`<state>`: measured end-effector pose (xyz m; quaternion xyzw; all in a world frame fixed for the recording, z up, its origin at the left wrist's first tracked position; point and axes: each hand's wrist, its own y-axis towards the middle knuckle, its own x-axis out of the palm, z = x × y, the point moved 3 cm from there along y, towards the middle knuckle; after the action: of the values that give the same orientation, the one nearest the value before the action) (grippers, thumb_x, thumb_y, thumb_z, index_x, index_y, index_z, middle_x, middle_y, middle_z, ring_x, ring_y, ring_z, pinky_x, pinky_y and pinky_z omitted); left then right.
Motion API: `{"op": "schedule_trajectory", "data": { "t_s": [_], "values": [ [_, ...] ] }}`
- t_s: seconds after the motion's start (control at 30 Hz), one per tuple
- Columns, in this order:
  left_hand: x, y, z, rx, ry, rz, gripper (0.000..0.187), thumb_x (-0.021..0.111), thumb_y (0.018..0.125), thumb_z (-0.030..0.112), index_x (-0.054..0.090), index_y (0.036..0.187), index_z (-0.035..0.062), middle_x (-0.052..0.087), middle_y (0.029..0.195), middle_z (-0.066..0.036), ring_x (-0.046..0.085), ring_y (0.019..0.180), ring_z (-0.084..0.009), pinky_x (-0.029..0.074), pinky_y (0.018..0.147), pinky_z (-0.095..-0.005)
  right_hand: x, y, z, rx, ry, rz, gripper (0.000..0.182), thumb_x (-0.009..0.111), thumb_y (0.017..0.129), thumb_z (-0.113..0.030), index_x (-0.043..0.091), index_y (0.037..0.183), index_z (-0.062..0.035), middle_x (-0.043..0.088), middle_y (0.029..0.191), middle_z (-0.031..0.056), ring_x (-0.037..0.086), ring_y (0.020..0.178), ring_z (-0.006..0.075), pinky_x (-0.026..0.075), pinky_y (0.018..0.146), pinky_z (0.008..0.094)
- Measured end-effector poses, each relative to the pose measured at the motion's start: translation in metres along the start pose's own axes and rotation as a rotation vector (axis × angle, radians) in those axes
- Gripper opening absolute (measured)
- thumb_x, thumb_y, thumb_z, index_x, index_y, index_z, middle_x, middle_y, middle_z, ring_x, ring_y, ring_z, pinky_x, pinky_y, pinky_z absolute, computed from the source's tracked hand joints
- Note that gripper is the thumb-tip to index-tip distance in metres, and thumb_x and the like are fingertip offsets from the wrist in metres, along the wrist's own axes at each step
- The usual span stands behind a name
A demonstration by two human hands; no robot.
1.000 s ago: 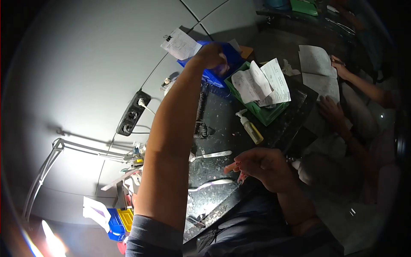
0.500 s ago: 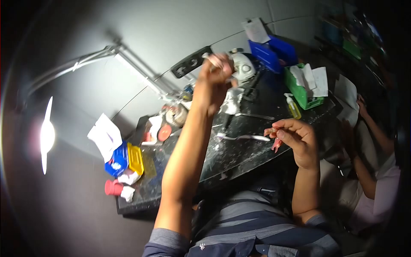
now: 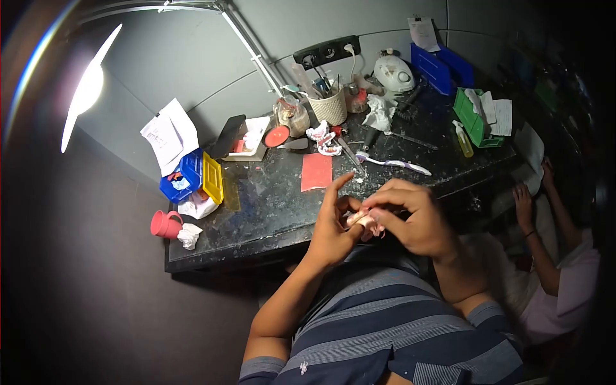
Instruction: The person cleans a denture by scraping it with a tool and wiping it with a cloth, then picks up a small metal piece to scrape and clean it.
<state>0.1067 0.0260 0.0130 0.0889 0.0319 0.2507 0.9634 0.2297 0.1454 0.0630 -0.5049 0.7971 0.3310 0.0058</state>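
My left hand (image 3: 335, 232) and my right hand (image 3: 414, 218) meet in front of my body, just off the table's front edge. Between them is a small pink-and-cream denture piece (image 3: 364, 221), partly covered by fingers. The left thumb and fingers support it from the left, with the index finger stretched upward. From the right, my right thumb and fingertips pinch it. Pink bits hang below it. On the table beyond lie a pink wax sheet (image 3: 317, 172), a denture model with pink gums (image 3: 328, 146), and a white-and-purple toothbrush (image 3: 394, 164).
A cup of tools (image 3: 329, 106) stands at the back beside a white domed device (image 3: 394, 73). Blue and yellow bins (image 3: 212, 178) and a pink mug (image 3: 165, 224) are left; a green bin (image 3: 471, 119) is right. Another person's hands (image 3: 525, 204) show at far right.
My left arm has come down from the back of the table to meet my right hand. The right hand has moved left with the pink piece. The view has shifted, uncovering the wax sheet.
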Motion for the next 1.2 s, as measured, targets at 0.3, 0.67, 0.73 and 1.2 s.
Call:
{"op": "schedule_trajectory", "data": {
  "t_s": [0.3, 0.67, 0.73, 1.2],
  "values": [
    [0.013, -0.040, -0.051, -0.472, -0.386, -0.191, 0.021, 0.050, 0.080, -0.014, 0.065, 0.093, -0.0081, 0.066, 0.076, -0.011, 0.063, 0.066, -0.0156, 0.050, 0.064, -0.0269, 0.015, -0.020, 0.031, 0.404, 0.297, 0.041, 0.013, 0.060, 0.095, -0.001, 0.066, 0.104, 0.0060, 0.064, 0.091, 0.0063, 0.061, 0.068, 0.0060, 0.051, 0.060, 0.0189],
    [-0.018, -0.063, -0.027, 0.015, 0.534, -0.230, 0.026, 0.055, 0.074, -0.010, 0.068, 0.094, 0.0001, 0.070, 0.091, -0.013, 0.069, 0.093, -0.0211, 0.052, 0.077, -0.0323, 0.009, -0.017, 0.036, 0.367, 0.460, 0.111, 0.015, 0.064, 0.092, 0.002, 0.064, 0.106, 0.0075, 0.068, 0.091, 0.0077, 0.065, 0.076, 0.0069, 0.053, 0.068, 0.0184],
    [-0.018, -0.068, -0.010, 0.072, 0.812, -0.222, 0.027, 0.058, 0.076, -0.007, 0.069, 0.099, 0.0008, 0.072, 0.097, -0.013, 0.069, 0.094, -0.0242, 0.051, 0.082, -0.0344, 0.011, -0.016, 0.036, 0.347, 0.436, 0.100, 0.016, 0.064, 0.091, 0.003, 0.064, 0.107, 0.0074, 0.068, 0.092, 0.0079, 0.066, 0.078, 0.0069, 0.052, 0.069, 0.0183],
    [-0.032, -0.070, -0.043, -0.310, -0.530, 0.131, 0.042, 0.055, 0.087, -0.003, 0.044, 0.127, -0.0060, 0.064, 0.114, -0.022, 0.070, 0.094, -0.0289, 0.063, 0.077, -0.0467, 0.048, -0.021, 0.035, 0.409, 0.391, -0.045, 0.016, 0.068, 0.090, -0.001, 0.068, 0.105, 0.0053, 0.070, 0.090, 0.0046, 0.063, 0.079, 0.0029, 0.051, 0.067, 0.0170]
  ]
}}
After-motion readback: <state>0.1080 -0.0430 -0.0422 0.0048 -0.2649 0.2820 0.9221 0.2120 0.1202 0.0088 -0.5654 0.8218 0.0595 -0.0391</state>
